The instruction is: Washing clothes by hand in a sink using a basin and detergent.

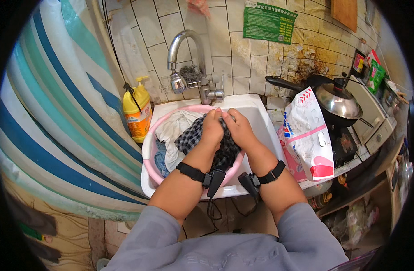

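Note:
A black-and-white checked cloth garment [190,137] is gripped by both my hands above a pink plastic basin [152,169]. My left hand [213,125] and my right hand [238,126] are side by side, thumbs close together, each closed on the fabric. Part of the garment hangs below them between my forearms. In the basin, to the left, lie a white cloth [171,130] and a blue cloth [160,159]. The basin rests on a white sink [257,111], and its right side is partly hidden by my right hand and the garment.
A chrome faucet [188,35] arches behind the basin. A yellow pump bottle [137,111] stands left of the sink beside a striped curtain [58,101]. To the right are a white-and-pink detergent bag [306,135] and a lidded wok [340,101] on a stove.

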Motion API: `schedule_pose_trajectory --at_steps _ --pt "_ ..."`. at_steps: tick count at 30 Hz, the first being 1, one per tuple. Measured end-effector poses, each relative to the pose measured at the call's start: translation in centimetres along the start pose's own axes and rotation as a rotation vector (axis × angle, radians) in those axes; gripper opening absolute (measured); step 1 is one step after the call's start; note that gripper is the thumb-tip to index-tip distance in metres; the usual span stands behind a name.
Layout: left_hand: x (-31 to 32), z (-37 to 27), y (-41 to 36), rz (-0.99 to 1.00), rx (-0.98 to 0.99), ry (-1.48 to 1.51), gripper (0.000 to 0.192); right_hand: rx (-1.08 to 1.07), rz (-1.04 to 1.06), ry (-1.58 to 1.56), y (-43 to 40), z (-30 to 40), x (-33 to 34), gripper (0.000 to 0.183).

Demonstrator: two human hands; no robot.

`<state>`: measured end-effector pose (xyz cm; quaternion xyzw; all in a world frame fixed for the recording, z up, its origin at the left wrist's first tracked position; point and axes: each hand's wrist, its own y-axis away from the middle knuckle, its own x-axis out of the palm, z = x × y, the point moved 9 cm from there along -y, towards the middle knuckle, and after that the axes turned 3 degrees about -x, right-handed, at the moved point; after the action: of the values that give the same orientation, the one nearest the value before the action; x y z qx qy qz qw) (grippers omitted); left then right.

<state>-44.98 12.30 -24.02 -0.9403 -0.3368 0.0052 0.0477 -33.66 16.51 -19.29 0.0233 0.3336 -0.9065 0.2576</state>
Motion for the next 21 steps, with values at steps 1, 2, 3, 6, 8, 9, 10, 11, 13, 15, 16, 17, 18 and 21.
schedule_pose_trajectory --at_steps 1,2,3,6,8,9,10,11,13,15,16,17,18,21 --pt "0.2 0.4 0.0 0.039 -0.040 0.149 0.035 -0.004 0.055 0.028 0.2 1.7 0.0 0.036" --pt "0.5 0.9 0.0 0.076 -0.081 0.298 0.036 -0.017 0.104 0.058 0.4 1.9 0.1 0.036" --pt "0.9 1.0 0.2 0.080 -0.083 0.301 0.036 -0.015 0.103 0.063 0.5 1.8 -0.1 0.036" --pt "2.6 2.1 0.4 0.166 -0.131 0.040 0.046 0.003 -0.065 -0.029 -0.1 -0.5 -1.3 0.040" --pt "3.1 1.3 0.8 0.151 -0.114 -0.065 0.044 0.070 -0.079 -0.004 -0.4 -3.7 -1.7 0.040" --pt "2.8 0.9 0.9 0.123 -0.093 -0.175 0.041 0.133 -0.086 0.010 -0.5 -4.3 -1.7 0.040" --pt "2.8 1.5 0.4 0.143 -0.055 -0.186 0.044 0.179 -0.083 0.064 -0.4 -4.8 -1.8 0.040" --pt "2.6 1.7 0.1 0.141 -0.058 -0.186 0.044 0.181 -0.081 0.064 -0.5 -5.0 -1.6 0.040" --pt "2.6 2.0 -0.1 0.183 -0.070 -0.301 0.044 0.230 -0.052 0.159 -0.4 -5.9 -1.6 0.042" --pt "2.2 2.0 -0.2 0.169 -0.058 -0.334 0.045 0.268 -0.017 0.220 -0.4 -6.8 -1.7 0.044" --pt "1.9 2.1 -0.5 0.155 -0.078 -0.372 0.045 0.299 0.021 0.279 -0.4 -7.3 -1.7 0.046" --pt "1.6 2.2 -0.7 0.141 -0.098 -0.410 0.046 0.305 0.021 0.281 -0.4 -8.1 -1.7 0.046" --pt "1.2 2.3 -0.9 0.124 -0.124 -0.458 0.044 0.321 0.002 0.376 -0.3 -8.6 -2.0 0.047" --pt "-0.3 1.8 -0.8 0.019 -0.069 -0.443 0.040 0.483 0.099 0.511 0.4 -9.4 -2.5 0.055"
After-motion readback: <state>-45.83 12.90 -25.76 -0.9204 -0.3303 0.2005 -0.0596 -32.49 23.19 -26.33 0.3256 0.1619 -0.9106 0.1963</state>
